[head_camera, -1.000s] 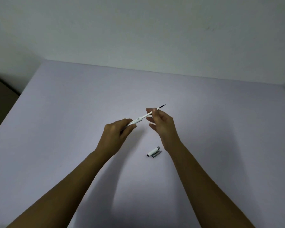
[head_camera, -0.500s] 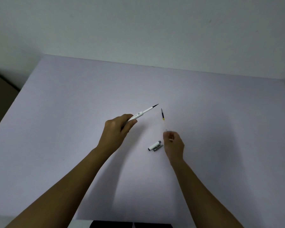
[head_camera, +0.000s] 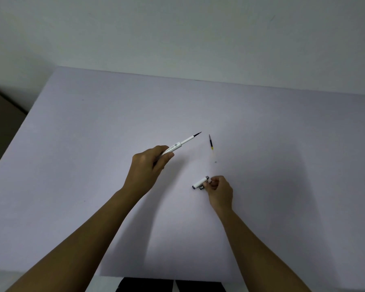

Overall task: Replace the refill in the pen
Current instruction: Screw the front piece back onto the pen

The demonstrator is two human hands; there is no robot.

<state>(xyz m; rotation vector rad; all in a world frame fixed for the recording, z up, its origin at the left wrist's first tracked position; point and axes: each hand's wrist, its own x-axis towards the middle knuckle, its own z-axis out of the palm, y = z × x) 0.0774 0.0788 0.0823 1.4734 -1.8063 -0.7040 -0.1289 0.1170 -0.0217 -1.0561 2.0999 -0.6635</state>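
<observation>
My left hand (head_camera: 148, 167) grips the lower barrel of a white pen (head_camera: 183, 142), held above the table with its dark tip pointing up and to the right. A short white pen cap (head_camera: 199, 183) with a grey clip lies on the table in front of my right hand (head_camera: 219, 191), whose fingertips pinch the cap's right end. The loose refill (head_camera: 210, 141), thin with a dark tip and a yellow band, lies on the table beyond the cap, apart from both hands. Its clear lower part is barely visible.
The pale lilac table (head_camera: 93, 165) ends at a wall along its far edge. Its left edge drops to a dark floor (head_camera: 2, 114). Dark objects (head_camera: 169, 286) show below the near edge.
My right hand drew the refill away from the pen, let go of it on the table, then moved slightly toward me and closed its fingertips on the cap. The left hand kept the pen nearly still.
</observation>
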